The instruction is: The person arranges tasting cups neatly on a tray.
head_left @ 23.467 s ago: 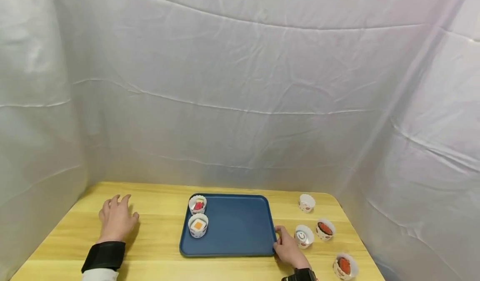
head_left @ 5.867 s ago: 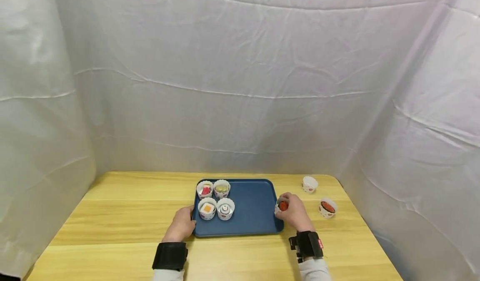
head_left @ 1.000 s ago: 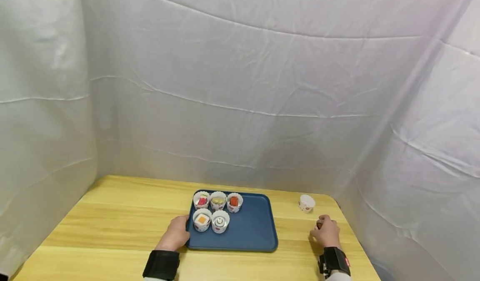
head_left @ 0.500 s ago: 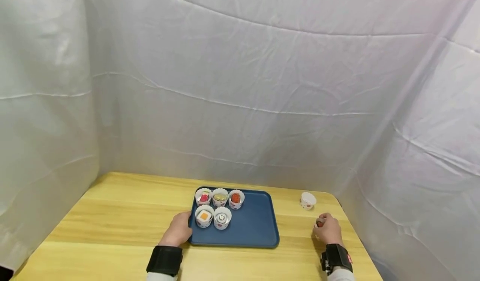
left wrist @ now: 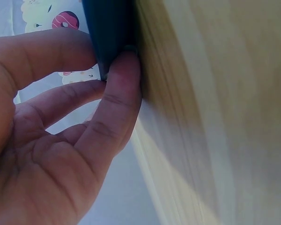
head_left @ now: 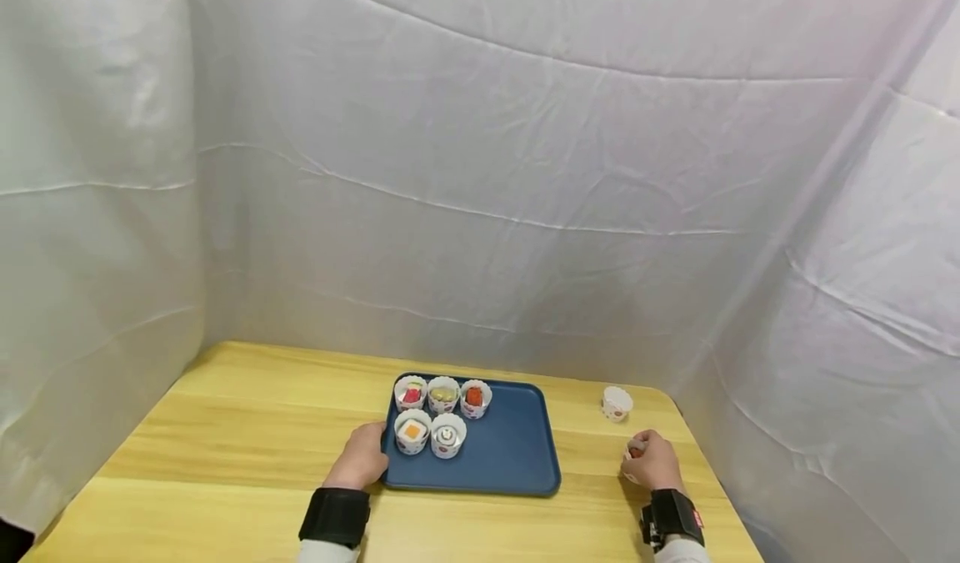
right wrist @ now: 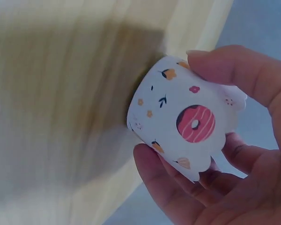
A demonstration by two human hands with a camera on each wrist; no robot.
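Observation:
My left hand (head_left: pixel 358 459) pinches the left edge of a blue tray (head_left: pixel 517 438). Up close in the left wrist view, fingers and thumb lie on both faces of the tray's rim (left wrist: pixel 110 28). Several paper baking cups stand at the tray's left: a pink-and-green filled one (head_left: pixel 410 394), an olive one (head_left: pixel 443 394), a red one (head_left: pixel 476 399), one with a white-and-orange square (head_left: pixel 412 431), one with a white swirl (head_left: pixel 447 435). Right of the tray, my right hand (head_left: pixel 657 463) grips a donut-printed baking cup (right wrist: pixel 178 112) with reddish filling; whether it touches the table is unclear.
Another paper cup (head_left: pixel 617 403) stands at the table's back right, its inside hardly visible. Pale curtains (head_left: pixel 480 213) enclose the wooden table (head_left: pixel 247 429) at the back and both sides. The tray's right half is bare blue.
Since the earliest frame, three cups have joined the two on the tray, the red-filled one latest. My left hand has come onto the tray. Lately the right hand has barely shifted around its cup.

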